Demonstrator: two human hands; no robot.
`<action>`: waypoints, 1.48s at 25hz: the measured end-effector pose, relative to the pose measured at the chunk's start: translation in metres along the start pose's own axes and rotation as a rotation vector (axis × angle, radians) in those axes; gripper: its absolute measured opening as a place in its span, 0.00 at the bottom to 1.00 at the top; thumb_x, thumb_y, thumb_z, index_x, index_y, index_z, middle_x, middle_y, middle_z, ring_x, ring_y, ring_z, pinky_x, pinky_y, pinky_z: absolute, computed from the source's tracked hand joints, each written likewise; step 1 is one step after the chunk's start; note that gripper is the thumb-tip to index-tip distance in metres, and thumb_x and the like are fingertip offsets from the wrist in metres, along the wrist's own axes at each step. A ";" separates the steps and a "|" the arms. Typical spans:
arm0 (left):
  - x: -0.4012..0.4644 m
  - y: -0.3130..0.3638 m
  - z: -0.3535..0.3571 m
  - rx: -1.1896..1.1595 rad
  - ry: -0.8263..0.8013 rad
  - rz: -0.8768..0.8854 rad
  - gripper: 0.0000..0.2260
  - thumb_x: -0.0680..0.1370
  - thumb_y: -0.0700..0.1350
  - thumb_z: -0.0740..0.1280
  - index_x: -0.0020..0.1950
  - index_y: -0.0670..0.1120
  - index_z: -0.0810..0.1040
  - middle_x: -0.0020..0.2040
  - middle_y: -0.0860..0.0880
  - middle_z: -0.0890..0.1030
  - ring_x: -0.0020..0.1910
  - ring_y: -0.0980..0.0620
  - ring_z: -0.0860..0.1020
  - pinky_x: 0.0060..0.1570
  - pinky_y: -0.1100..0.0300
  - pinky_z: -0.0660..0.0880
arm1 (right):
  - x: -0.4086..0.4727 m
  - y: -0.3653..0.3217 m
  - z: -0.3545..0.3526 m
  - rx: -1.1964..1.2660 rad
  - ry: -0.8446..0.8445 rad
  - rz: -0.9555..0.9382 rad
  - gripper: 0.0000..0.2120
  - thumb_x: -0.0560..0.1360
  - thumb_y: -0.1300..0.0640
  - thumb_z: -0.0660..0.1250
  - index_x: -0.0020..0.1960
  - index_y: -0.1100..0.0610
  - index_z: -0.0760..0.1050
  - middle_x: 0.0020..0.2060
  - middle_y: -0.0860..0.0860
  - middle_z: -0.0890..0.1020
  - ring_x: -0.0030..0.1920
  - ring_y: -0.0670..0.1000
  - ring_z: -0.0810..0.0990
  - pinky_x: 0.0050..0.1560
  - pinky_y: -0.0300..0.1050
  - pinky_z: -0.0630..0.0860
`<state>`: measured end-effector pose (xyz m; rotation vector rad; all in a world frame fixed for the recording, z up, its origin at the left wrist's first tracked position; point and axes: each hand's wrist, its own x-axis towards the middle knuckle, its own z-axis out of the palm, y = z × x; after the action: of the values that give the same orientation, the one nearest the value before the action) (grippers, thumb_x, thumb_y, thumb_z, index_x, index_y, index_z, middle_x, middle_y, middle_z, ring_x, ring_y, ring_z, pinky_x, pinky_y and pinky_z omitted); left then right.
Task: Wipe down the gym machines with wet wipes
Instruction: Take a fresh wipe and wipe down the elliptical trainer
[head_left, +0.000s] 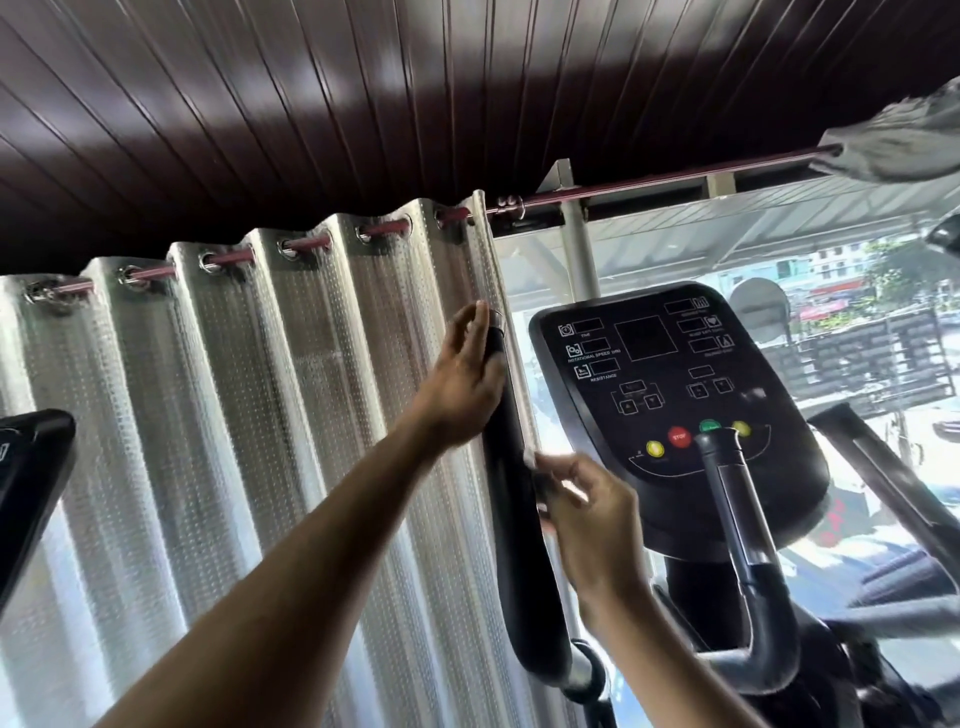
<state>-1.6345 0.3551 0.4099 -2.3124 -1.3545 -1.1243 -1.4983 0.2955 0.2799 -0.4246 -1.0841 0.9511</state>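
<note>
Handle, elliptical machine: held by both hands.
Left hand (467, 364) laid near handle (514, 493) top, fingers loose; right hand (582, 509) fingers pinched on wet wipe (537, 475) mid-handle.

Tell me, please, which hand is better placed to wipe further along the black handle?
The right hand, probably. It pinches what looks like a blurred wipe against the middle of the black handle, so it can slide along. The left hand rests near the handle's top with fingers relaxed, seemingly steadying it.
</note>
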 end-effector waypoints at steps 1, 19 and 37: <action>-0.003 0.001 0.004 -0.019 -0.030 -0.005 0.34 0.85 0.55 0.54 0.85 0.50 0.39 0.84 0.52 0.38 0.83 0.48 0.45 0.79 0.47 0.53 | -0.020 0.007 -0.009 -0.019 -0.003 -0.008 0.04 0.77 0.59 0.73 0.44 0.55 0.85 0.36 0.52 0.86 0.38 0.46 0.82 0.43 0.48 0.80; -0.007 0.011 0.006 0.113 -0.074 -0.027 0.31 0.88 0.51 0.51 0.83 0.44 0.35 0.82 0.46 0.31 0.81 0.49 0.36 0.80 0.55 0.41 | -0.042 0.035 -0.066 -0.080 -0.422 0.203 0.09 0.77 0.66 0.71 0.40 0.56 0.80 0.36 0.52 0.80 0.38 0.48 0.77 0.43 0.43 0.74; -0.046 0.037 0.019 0.000 -0.011 -0.098 0.38 0.85 0.48 0.60 0.83 0.46 0.35 0.83 0.47 0.34 0.83 0.47 0.38 0.82 0.46 0.49 | -0.095 0.042 -0.064 -0.571 -0.006 0.168 0.11 0.77 0.61 0.69 0.44 0.48 0.85 0.37 0.42 0.86 0.37 0.43 0.84 0.38 0.30 0.74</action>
<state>-1.6078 0.3158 0.3701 -2.2770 -1.4865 -1.1413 -1.4735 0.2499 0.1689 -0.9926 -1.3373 0.7759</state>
